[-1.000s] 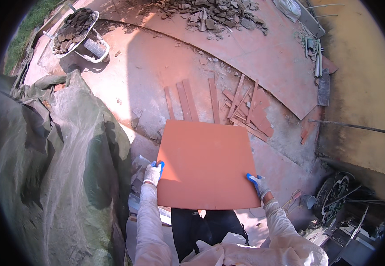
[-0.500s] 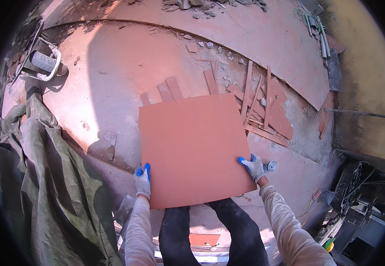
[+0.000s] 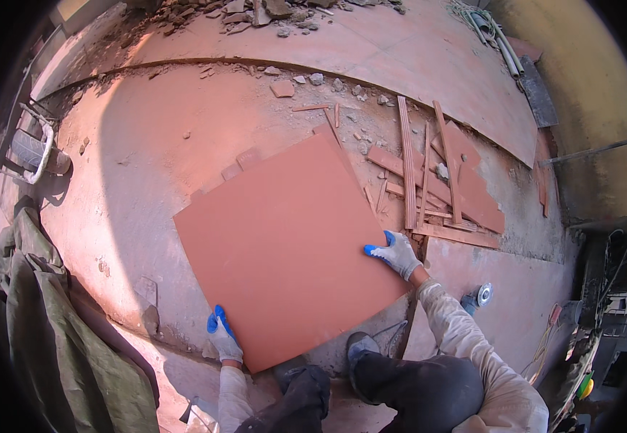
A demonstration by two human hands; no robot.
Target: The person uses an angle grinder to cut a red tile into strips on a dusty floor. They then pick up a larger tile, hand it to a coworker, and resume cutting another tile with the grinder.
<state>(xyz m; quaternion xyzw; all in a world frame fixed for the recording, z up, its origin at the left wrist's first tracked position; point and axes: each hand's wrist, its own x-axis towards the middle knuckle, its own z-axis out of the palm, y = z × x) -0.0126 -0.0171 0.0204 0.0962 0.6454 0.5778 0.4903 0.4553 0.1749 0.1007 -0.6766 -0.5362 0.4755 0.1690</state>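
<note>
A large square reddish tile [image 3: 292, 245] is held between my two hands, turned at a slant over the floor. At its lower left edge, my left hand [image 3: 224, 335], in a grey glove with blue fingertips, grips the side with the thumb on top. My right hand [image 3: 396, 255], gloved the same way, holds the right edge, thumb over the upper face. The fingers under the tile are hidden. Beyond the far edge, ends of narrow reddish strips [image 3: 248, 159] stick out from beneath it.
Cut tile strips and broken pieces [image 3: 436, 173] lie in a heap to the right. A disc-bladed power tool [image 3: 478, 296] rests near my right forearm. A green tarp [image 3: 54, 332] drapes at left. Rubble [image 3: 277, 11] lies beyond the raised slab edge; a yellowish wall [image 3: 580, 86] stands at right.
The tile has turned anticlockwise and shifted left. My right hand has moved slightly forward, my left hand down. My legs have bent, and the view has swung.
</note>
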